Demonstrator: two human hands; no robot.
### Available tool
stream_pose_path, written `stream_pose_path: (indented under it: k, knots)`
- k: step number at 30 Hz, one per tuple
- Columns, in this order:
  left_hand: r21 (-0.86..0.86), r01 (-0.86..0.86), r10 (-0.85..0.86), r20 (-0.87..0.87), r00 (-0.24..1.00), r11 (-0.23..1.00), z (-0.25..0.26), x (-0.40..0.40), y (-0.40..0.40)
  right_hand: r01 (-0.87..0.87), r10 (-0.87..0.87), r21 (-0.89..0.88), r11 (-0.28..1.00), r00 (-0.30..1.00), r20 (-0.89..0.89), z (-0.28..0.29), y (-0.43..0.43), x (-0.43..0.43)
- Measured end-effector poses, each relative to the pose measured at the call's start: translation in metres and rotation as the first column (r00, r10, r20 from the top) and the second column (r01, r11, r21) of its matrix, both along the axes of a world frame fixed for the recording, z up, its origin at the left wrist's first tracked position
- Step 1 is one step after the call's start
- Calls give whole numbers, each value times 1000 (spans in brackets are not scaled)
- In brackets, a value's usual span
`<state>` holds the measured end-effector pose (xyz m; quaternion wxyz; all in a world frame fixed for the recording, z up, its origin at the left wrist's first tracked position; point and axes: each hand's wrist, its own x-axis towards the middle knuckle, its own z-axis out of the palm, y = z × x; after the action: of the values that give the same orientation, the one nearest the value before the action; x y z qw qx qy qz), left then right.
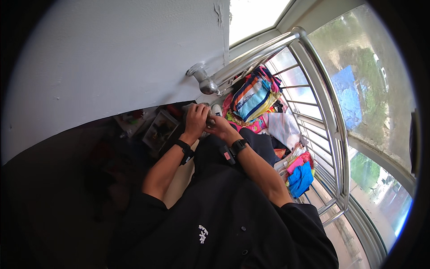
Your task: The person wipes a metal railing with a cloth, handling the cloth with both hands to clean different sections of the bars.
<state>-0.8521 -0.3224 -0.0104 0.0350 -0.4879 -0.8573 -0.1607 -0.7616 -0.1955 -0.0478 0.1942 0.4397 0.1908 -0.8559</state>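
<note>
My left hand [196, 120] and my right hand [220, 127] meet in front of my knees. Both are closed around a small grey-brown item [211, 117], mostly covered by the fingers, so its kind is unclear. Just beyond them a white shoe [217, 109] shows on the floor. To the right of the hands lies a bundle of folded, brightly striped fabric [254, 94] on pink patterned cloth [257, 126].
A white-and-striped cloth [285, 127] and a pile with blue cloth [300, 180] lie along the metal railing [324, 87]. On the left, a clear plastic box [162, 129] stands in shadow under the white wall [111, 57]. A metal rail mount [205, 80] juts out above the hands.
</note>
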Motion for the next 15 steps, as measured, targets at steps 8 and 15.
stream_pose_path:
  k: [8,15]
  knots:
    - [178,-79,91,-62,994,981,70,9,61,114,-98,124,986,986,-132,54,39,-3]
    - [53,-4,15,-208,978,999,72,-19,129,352,-328,28,936,897,-296,63,75,-15]
